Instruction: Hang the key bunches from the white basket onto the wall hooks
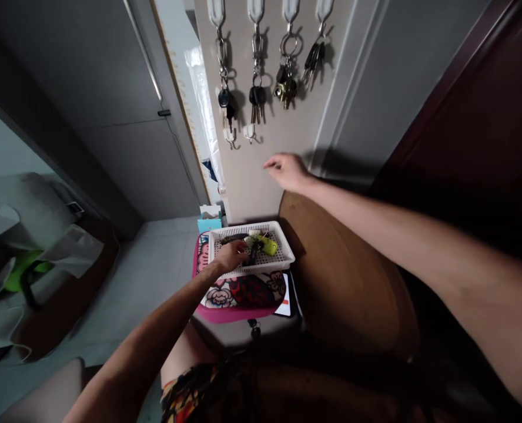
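Left hand (232, 254), fingers curled, reaches into a white perforated plastic basket (285, 254) at centre frame and touches dark keys (253, 251) beside a lime tag (269, 246); whether it grips them I cannot tell. Right hand (287, 171) hangs loosely spread and bare by the smooth wall (283, 132), below four metal key bunches (256, 97) on white hooks. The basket sits on a pink floral cushion (238, 294).

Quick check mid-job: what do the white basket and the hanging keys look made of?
White basket: probably plastic, matte, with moulded rows of small holes. Hanging keys: metal, going by the dull glint on rings and blades; the dark heads may be plastic-covered.
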